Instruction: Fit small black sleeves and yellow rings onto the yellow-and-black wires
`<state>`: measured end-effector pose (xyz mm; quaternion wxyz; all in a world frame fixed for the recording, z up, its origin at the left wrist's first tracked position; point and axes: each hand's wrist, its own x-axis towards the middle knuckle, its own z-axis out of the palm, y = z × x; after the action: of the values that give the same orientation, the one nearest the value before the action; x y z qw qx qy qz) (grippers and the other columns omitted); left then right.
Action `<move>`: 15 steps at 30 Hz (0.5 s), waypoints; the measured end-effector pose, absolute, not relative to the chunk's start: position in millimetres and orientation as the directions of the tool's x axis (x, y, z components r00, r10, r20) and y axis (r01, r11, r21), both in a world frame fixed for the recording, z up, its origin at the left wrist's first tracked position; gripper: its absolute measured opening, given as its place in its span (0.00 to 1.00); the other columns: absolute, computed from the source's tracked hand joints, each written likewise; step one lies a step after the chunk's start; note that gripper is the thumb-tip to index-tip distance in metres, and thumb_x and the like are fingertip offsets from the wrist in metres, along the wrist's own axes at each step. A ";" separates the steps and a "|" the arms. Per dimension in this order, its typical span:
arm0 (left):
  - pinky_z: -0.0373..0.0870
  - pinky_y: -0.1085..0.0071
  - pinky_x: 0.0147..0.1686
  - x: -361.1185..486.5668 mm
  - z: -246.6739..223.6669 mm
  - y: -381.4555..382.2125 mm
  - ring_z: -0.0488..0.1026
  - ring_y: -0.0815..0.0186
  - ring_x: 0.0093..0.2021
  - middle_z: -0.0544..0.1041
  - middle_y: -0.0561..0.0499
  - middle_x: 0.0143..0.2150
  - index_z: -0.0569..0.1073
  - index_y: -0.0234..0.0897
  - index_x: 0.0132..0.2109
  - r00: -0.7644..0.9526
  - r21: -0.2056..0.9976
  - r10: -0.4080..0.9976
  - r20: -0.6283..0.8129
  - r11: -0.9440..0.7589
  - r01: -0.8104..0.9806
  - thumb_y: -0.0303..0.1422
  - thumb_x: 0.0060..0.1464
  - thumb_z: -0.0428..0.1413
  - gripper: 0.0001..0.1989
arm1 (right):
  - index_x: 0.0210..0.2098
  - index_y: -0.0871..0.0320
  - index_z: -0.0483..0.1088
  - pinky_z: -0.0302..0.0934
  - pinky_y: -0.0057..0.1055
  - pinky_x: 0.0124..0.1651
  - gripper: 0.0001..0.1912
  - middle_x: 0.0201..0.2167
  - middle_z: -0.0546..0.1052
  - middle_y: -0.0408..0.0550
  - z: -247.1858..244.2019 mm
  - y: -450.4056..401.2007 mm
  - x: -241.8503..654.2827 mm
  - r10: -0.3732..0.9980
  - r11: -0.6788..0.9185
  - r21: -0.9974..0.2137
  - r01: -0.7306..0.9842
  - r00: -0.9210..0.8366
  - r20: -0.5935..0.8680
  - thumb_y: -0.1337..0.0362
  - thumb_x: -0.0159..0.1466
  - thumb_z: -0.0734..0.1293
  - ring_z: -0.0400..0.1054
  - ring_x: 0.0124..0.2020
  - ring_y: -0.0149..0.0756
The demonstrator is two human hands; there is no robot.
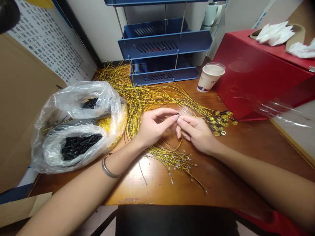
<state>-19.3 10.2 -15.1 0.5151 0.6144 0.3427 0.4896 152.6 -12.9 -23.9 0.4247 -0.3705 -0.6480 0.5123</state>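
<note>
My left hand (156, 126) pinches a small black sleeve (177, 114) between thumb and forefinger. Meeting it fingertip to fingertip, my right hand (198, 132) pinches the end of a yellow wire (181, 139), which curves down below the fingers. Whether the wire's tip is inside the sleeve I cannot tell. Under both hands spreads a bundle of yellow and black wires (137, 105). Bare terminal ends (182, 164) lie fanned out near me. Right of my right hand, several wires end in yellow hexagonal caps (224, 117) with black sleeves.
At the left stands a clear plastic bag (39, 131) with black sleeves (81, 146) and yellow caps (112, 127). Blue tray shelves (163, 46) rise at the back. A paper cup (210, 77) stands before a red box (246, 78) topped with tissues (274, 32).
</note>
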 end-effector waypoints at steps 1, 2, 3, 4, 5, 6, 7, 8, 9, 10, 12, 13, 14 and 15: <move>0.76 0.72 0.36 -19.2 -14.9 10.0 0.79 0.67 0.34 0.83 0.45 0.38 0.80 0.32 0.41 0.282 0.969 0.927 0.247 -0.234 -0.080 0.34 0.52 0.64 0.10 | 0.25 0.60 0.68 0.45 0.27 0.21 0.21 0.20 0.69 0.42 -24.4 -12.9 152.9 0.915 0.205 -0.977 0.054 -0.364 0.172 0.55 0.71 0.60 0.53 0.18 0.24; 0.76 0.72 0.36 -19.1 -14.7 9.8 0.79 0.66 0.34 0.83 0.45 0.38 0.80 0.32 0.40 0.277 0.969 0.929 0.246 -0.233 -0.079 0.34 0.52 0.65 0.10 | 0.25 0.60 0.68 0.45 0.27 0.21 0.22 0.20 0.69 0.42 -24.7 -12.9 153.1 0.915 0.213 -0.975 0.062 -0.364 0.176 0.55 0.71 0.60 0.53 0.18 0.24; 0.76 0.72 0.36 -19.0 -14.6 9.6 0.79 0.66 0.34 0.83 0.45 0.38 0.81 0.32 0.40 0.272 0.969 0.930 0.246 -0.234 -0.079 0.33 0.52 0.65 0.10 | 0.24 0.60 0.68 0.45 0.28 0.21 0.22 0.20 0.69 0.42 -24.8 -12.9 153.1 0.913 0.223 -0.972 0.070 -0.365 0.183 0.56 0.71 0.60 0.53 0.18 0.24; 0.76 0.73 0.36 -19.0 -14.5 9.5 0.79 0.66 0.34 0.83 0.45 0.38 0.81 0.32 0.40 0.269 0.969 0.930 0.249 -0.236 -0.079 0.33 0.51 0.65 0.10 | 0.24 0.60 0.68 0.45 0.28 0.22 0.22 0.20 0.69 0.41 -24.5 -12.9 153.0 0.910 0.234 -0.969 0.079 -0.368 0.190 0.56 0.71 0.60 0.53 0.18 0.24; 0.76 0.73 0.36 -19.1 -14.4 9.3 0.79 0.66 0.34 0.83 0.45 0.37 0.81 0.32 0.40 0.266 0.968 0.931 0.251 -0.239 -0.078 0.33 0.51 0.65 0.10 | 0.24 0.60 0.67 0.45 0.28 0.22 0.22 0.20 0.68 0.41 -24.0 -13.0 152.7 0.908 0.247 -0.965 0.089 -0.369 0.198 0.56 0.71 0.60 0.52 0.18 0.24; 0.76 0.73 0.36 -19.2 -14.3 9.1 0.79 0.66 0.34 0.83 0.45 0.37 0.81 0.32 0.40 0.265 0.968 0.931 0.253 -0.241 -0.074 0.33 0.52 0.65 0.10 | 0.23 0.59 0.67 0.45 0.28 0.22 0.22 0.19 0.68 0.41 -23.3 -13.2 152.3 0.908 0.258 -0.961 0.101 -0.365 0.205 0.56 0.71 0.60 0.52 0.18 0.24; 0.76 0.73 0.36 -19.3 -14.3 8.9 0.79 0.66 0.34 0.83 0.45 0.38 0.81 0.32 0.40 0.266 0.967 0.930 0.255 -0.245 -0.070 0.33 0.52 0.65 0.10 | 0.23 0.59 0.67 0.45 0.28 0.22 0.22 0.19 0.68 0.41 -22.5 -13.4 151.9 0.911 0.265 -0.958 0.115 -0.356 0.209 0.57 0.71 0.60 0.52 0.18 0.24; 0.76 0.73 0.36 -19.5 -14.3 8.7 0.79 0.66 0.35 0.83 0.45 0.38 0.81 0.32 0.41 0.268 0.966 0.928 0.258 -0.250 -0.064 0.34 0.52 0.64 0.11 | 0.23 0.59 0.67 0.45 0.29 0.22 0.21 0.19 0.68 0.40 -21.8 -13.7 151.3 0.916 0.270 -0.954 0.127 -0.340 0.213 0.57 0.71 0.60 0.52 0.18 0.24; 0.77 0.72 0.36 -19.7 -14.3 8.6 0.80 0.65 0.36 0.83 0.45 0.39 0.81 0.32 0.41 0.271 0.965 0.927 0.260 -0.254 -0.058 0.34 0.52 0.64 0.11 | 0.24 0.59 0.68 0.45 0.29 0.22 0.20 0.18 0.68 0.40 -21.2 -14.1 150.8 0.922 0.274 -0.952 0.138 -0.321 0.219 0.57 0.71 0.61 0.51 0.18 0.25; 0.77 0.72 0.37 -19.8 -14.3 8.5 0.80 0.64 0.37 0.83 0.45 0.40 0.81 0.32 0.42 0.274 0.965 0.925 0.262 -0.257 -0.053 0.34 0.53 0.64 0.11 | 0.25 0.59 0.68 0.46 0.29 0.23 0.20 0.18 0.68 0.40 -20.7 -14.4 150.3 0.926 0.280 -0.949 0.146 -0.302 0.227 0.57 0.70 0.61 0.52 0.18 0.25; 0.77 0.72 0.38 -20.1 -14.2 8.5 0.80 0.64 0.39 0.83 0.44 0.42 0.81 0.32 0.43 0.282 0.964 0.923 0.263 -0.259 -0.053 0.34 0.53 0.64 0.11 | 0.26 0.59 0.69 0.47 0.29 0.24 0.18 0.18 0.67 0.39 -19.9 -15.0 149.7 0.930 0.292 -0.944 0.153 -0.277 0.242 0.56 0.70 0.62 0.53 0.18 0.26; 0.77 0.72 0.38 -20.1 -14.3 8.7 0.80 0.63 0.39 0.83 0.44 0.42 0.81 0.33 0.43 0.285 0.965 0.922 0.263 -0.257 -0.057 0.34 0.53 0.64 0.11 | 0.25 0.59 0.68 0.48 0.29 0.24 0.19 0.18 0.67 0.39 -19.5 -15.3 149.5 0.929 0.298 -0.942 0.155 -0.274 0.249 0.56 0.70 0.62 0.53 0.19 0.26; 0.77 0.72 0.38 -20.1 -14.3 8.8 0.80 0.63 0.39 0.83 0.44 0.42 0.80 0.33 0.43 0.288 0.965 0.921 0.261 -0.255 -0.061 0.34 0.53 0.64 0.11 | 0.25 0.59 0.68 0.48 0.29 0.25 0.19 0.17 0.67 0.39 -19.1 -15.4 149.4 0.928 0.300 -0.941 0.156 -0.275 0.250 0.56 0.70 0.62 0.54 0.19 0.26; 0.76 0.72 0.38 -20.0 -14.5 9.0 0.80 0.64 0.39 0.83 0.44 0.42 0.80 0.33 0.43 0.290 0.966 0.921 0.260 -0.252 -0.065 0.34 0.53 0.64 0.11 | 0.24 0.59 0.68 0.48 0.29 0.25 0.20 0.17 0.67 0.39 -18.4 -15.5 149.3 0.928 0.300 -0.941 0.158 -0.277 0.249 0.55 0.70 0.62 0.54 0.19 0.26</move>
<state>-20.0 9.0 -14.5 0.5062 0.6236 0.3431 0.4870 149.3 -15.5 -18.4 0.4452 -0.4039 -0.6722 0.4323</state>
